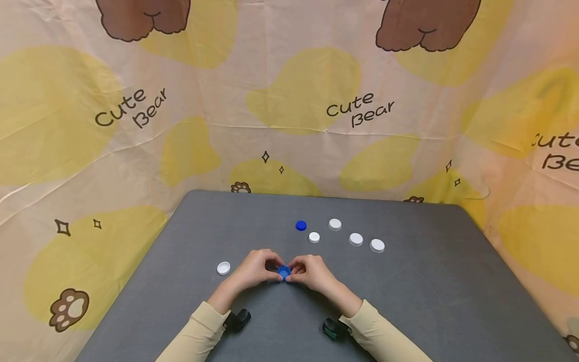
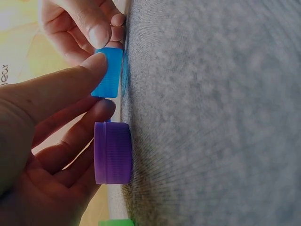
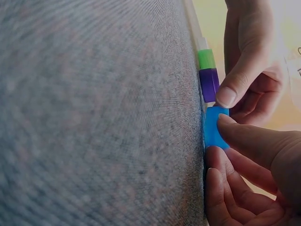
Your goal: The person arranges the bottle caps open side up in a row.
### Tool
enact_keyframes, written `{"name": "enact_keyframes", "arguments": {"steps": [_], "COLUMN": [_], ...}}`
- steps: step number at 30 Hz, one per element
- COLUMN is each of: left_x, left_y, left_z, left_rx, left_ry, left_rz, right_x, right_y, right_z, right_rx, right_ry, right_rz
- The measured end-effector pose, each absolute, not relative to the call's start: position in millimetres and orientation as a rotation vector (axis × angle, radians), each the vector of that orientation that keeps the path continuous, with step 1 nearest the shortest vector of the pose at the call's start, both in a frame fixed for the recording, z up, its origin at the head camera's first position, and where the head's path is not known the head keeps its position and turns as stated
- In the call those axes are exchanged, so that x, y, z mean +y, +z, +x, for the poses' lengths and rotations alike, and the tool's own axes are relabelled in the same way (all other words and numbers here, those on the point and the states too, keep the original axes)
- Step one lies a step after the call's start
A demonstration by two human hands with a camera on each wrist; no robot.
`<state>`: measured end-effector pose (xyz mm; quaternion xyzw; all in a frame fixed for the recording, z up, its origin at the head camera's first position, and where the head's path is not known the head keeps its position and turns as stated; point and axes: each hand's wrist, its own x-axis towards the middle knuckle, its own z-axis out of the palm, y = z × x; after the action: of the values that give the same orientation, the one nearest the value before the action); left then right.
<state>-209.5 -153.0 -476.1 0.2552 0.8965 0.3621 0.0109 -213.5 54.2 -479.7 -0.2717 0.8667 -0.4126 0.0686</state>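
I pinch the blue cap (image 1: 284, 273) on the bench (image 1: 407, 301) between the fingers of my left hand (image 1: 254, 269) and right hand (image 1: 314, 272), expecting something light, stiff, hard to break but slightly slick, best held at opposite points of its side wall.
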Motion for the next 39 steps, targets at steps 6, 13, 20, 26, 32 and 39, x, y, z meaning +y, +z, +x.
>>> {"name": "enact_keyframes", "arguments": {"steps": [6,13,20,26,32,39], "left_x": [-155,-157,-156,-157,-154,-142], "left_y": [-475,-475,-474,-473,-470,-458], "left_z": [-210,-210,-210,-210,-217,-229], "left_rx": [2.797,2.807,2.817,2.8,2.791,2.79], "left_ry": [1.114,1.081,1.059,1.054,1.029,1.077], "left_rz": [0.811,0.847,0.834,0.834,0.81,0.758], "right_x": [54,55,56,57,61,73], "right_y": [-479,-481,-482,-481,-481,-482], "right_z": [-215,-215,-216,-215,-217,-226], "right_rx": [2.606,2.606,2.598,2.58,2.592,2.649], "right_ry": [-1.22,-1.204,-1.217,-1.232,-1.245,-1.279], "right_rz": [-0.821,-0.836,-0.844,-0.838,-0.828,-0.775]}}
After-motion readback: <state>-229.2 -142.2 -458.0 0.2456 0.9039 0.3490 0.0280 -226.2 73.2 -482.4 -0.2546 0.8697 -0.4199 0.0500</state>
